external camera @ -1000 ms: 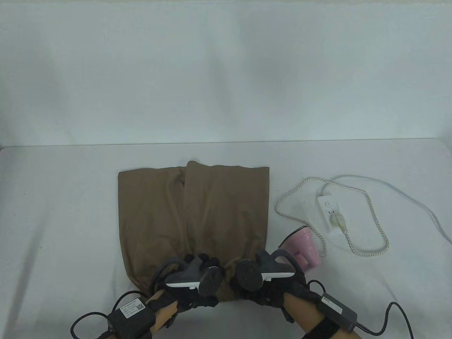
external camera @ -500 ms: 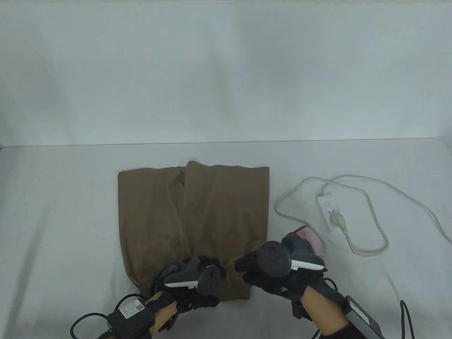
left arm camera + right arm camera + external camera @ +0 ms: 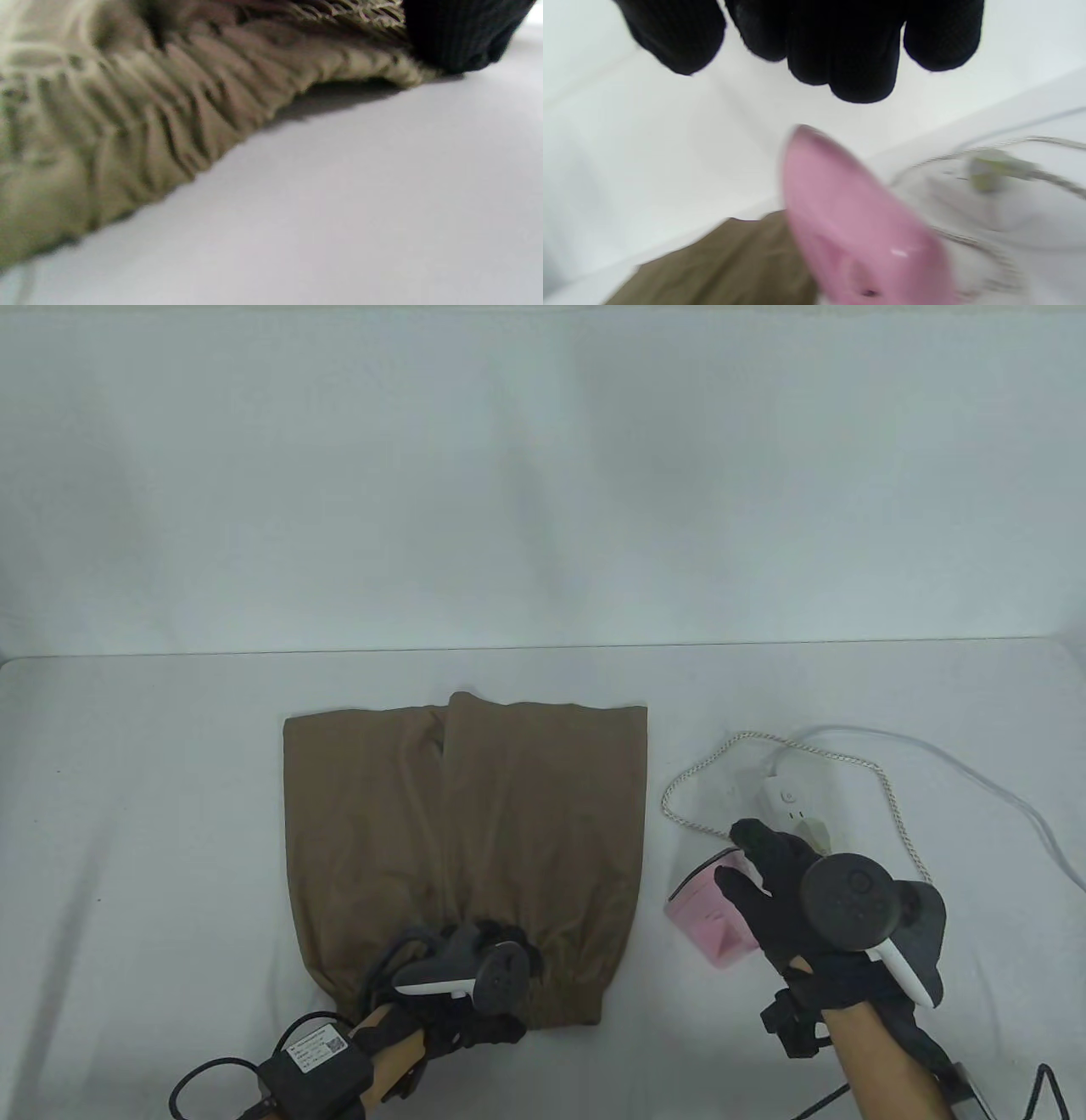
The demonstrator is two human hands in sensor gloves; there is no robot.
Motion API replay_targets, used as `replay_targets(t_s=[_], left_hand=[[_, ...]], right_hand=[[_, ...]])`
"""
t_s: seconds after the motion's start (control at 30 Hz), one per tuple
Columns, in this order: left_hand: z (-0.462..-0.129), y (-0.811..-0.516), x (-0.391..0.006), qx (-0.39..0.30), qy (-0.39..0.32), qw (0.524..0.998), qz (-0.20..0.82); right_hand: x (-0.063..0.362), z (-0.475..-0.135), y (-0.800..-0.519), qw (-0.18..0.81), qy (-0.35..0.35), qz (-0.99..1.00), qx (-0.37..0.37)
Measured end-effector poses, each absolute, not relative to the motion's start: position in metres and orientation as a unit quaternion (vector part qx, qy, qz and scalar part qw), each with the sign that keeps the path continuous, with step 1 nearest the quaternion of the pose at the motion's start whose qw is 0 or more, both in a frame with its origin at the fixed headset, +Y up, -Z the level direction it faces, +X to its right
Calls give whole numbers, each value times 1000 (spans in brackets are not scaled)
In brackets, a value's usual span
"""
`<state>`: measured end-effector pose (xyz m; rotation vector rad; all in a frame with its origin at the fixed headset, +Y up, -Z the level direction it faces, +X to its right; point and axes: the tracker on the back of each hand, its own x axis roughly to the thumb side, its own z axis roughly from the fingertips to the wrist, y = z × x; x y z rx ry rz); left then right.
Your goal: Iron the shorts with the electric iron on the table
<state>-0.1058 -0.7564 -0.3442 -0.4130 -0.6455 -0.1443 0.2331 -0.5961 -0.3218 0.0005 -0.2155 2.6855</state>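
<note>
The fingers (image 3: 857, 46) of the right hand (image 3: 785, 891) are seen extended and fairly straight above the pink electric iron (image 3: 708, 912); nothing is gripped by them, and whether the iron is touched cannot be told from the blurred right wrist view. The iron is stood on the desk (image 3: 153, 831) just beside the right side of the shorts (image 3: 462, 831), near the desk's front edge. The left hand (image 3: 475, 976) is laid on the gathered waistband of the shorts at their near end; how its fingers lie cannot be told, since they are hidden under the tracker in the table view, and only one dark gloved fingertip (image 3: 462, 34) is shown against the ribbed band in the left wrist view. The brown shorts are spread flat at the middle of the desk, with the leg openings turned toward the far edge. A white power strip (image 3: 793, 806) is placed behind the right hand, toward the desk's right edge, and a braided cord (image 3: 679, 797) is looped around it.
</note>
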Motion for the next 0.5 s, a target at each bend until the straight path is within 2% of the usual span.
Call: replay_targets(t_s=[0.1, 0.23, 0.3, 0.5], left_hand=[[-344, -756, -106, -201, -315, 925, -70], [-344, -756, -106, -201, -314, 925, -70], [-344, -757, -106, -202, -315, 925, -70], [-344, -757, -106, -202, -316, 924, -70]], right_hand=[[242, -327, -612, 190, -20, 980, -63], [246, -330, -632, 170, 60, 979, -93], [247, -331, -644, 182, 106, 972, -105], [256, -338, -674, 249, 172, 945, -123]])
